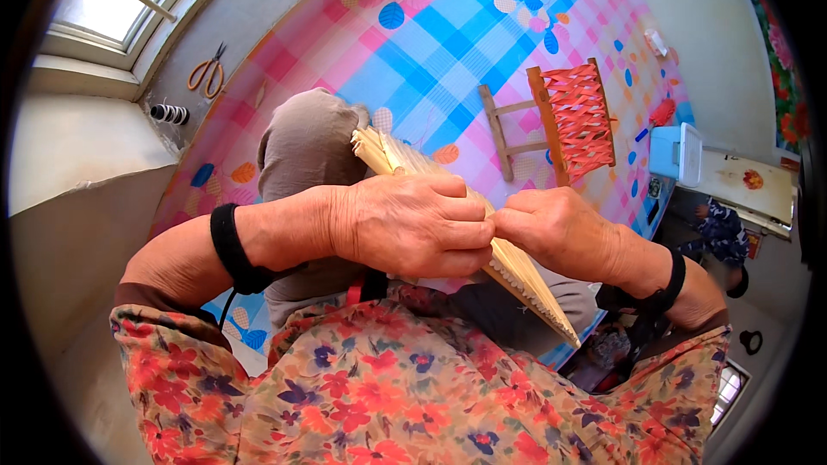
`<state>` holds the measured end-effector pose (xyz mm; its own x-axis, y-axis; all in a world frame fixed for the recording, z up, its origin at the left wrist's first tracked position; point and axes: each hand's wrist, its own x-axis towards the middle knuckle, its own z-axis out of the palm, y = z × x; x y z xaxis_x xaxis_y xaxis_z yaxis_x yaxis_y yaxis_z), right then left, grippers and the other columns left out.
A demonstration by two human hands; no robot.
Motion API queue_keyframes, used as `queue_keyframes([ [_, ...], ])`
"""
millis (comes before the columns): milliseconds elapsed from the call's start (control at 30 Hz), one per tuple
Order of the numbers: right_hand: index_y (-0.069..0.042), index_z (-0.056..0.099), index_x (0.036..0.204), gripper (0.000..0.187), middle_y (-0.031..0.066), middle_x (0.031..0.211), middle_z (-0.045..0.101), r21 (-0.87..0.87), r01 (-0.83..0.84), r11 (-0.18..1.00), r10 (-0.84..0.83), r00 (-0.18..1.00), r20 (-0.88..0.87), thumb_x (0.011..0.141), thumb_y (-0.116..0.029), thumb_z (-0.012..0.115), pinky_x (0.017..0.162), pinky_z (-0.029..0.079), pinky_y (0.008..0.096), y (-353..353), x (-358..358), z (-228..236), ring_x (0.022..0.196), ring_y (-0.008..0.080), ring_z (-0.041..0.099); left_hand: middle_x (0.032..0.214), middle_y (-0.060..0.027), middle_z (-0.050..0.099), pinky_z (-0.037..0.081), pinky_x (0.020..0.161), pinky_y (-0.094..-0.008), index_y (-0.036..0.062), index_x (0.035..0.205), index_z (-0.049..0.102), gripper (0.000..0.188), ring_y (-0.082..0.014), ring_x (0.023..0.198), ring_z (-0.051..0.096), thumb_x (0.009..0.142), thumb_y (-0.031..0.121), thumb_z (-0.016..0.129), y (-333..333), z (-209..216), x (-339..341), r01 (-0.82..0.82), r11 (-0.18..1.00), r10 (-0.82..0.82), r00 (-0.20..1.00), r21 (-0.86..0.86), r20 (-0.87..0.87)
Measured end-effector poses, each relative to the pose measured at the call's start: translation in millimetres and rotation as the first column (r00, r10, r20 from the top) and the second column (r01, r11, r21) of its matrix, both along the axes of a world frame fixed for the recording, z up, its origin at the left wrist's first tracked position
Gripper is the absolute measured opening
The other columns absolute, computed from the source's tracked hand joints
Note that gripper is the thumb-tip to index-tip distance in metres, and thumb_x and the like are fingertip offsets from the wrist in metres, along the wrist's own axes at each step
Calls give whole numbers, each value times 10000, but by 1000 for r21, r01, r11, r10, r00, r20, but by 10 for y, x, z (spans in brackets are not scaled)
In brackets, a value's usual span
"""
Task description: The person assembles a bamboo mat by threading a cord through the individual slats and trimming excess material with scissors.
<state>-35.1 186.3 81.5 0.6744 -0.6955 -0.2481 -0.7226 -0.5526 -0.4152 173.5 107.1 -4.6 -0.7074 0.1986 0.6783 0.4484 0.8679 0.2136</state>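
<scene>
Across my lap lies a long pale bundle of flattened straw (536,289), slanting from upper left to lower right. Its upper end is loose and frayed, the lower one narrows to a point, and a ridged, plaited-looking edge runs along one side. My left hand (418,224) is closed over the middle of this bundle, knuckles up. Right beside its fingertips, my right hand (560,228) is closed in a pinch at the bundle's edge. Whatever sits between the right fingertips is hidden.
Black scissors with orange-brown handles (207,74) and a black-and-white thread spool (170,114) lie on the ledge at left. A small wooden stool with a red woven seat (581,120) rests on the checked sheet (439,65). Beyond it is a blue plastic box (668,151).
</scene>
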Motion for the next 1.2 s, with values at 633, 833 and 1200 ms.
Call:
queue_keyframes([
  [633, -34, 516, 1230, 303, 161, 931, 641, 85, 451, 888, -455, 890, 36, 930, -77, 523, 752, 511, 355, 16, -7, -19, 851, 282, 651, 1208, -38, 543, 462, 858, -379, 128, 1072, 617, 294, -237, 1052, 560, 781, 99, 588, -215, 19, -280, -4, 999, 10, 995, 53, -100],
  [833, -40, 500, 1277, 361, 159, 1002, 652, 72, 463, 883, -465, 885, 10, 917, -63, 520, 813, 507, 376, 0, 76, 6, 940, 305, 654, 1309, -34, 510, 444, 907, -387, 140, 1169, 595, 379, -240, 1128, 541, 793, 96, 577, -252, 35, -199, 38, 999, -37, 999, 31, -40],
  [1200, -10, 519, 1268, 332, 9, 885, 580, 5, 576, 818, -575, 816, 55, 962, -140, 520, 627, 446, 239, -56, -121, -45, 719, 74, 509, 1258, -85, 557, 447, 965, -415, 140, 1240, 571, 418, -285, 1166, 544, 831, 60, 532, -428, 44, -482, 56, 995, -65, 992, 84, 110],
])
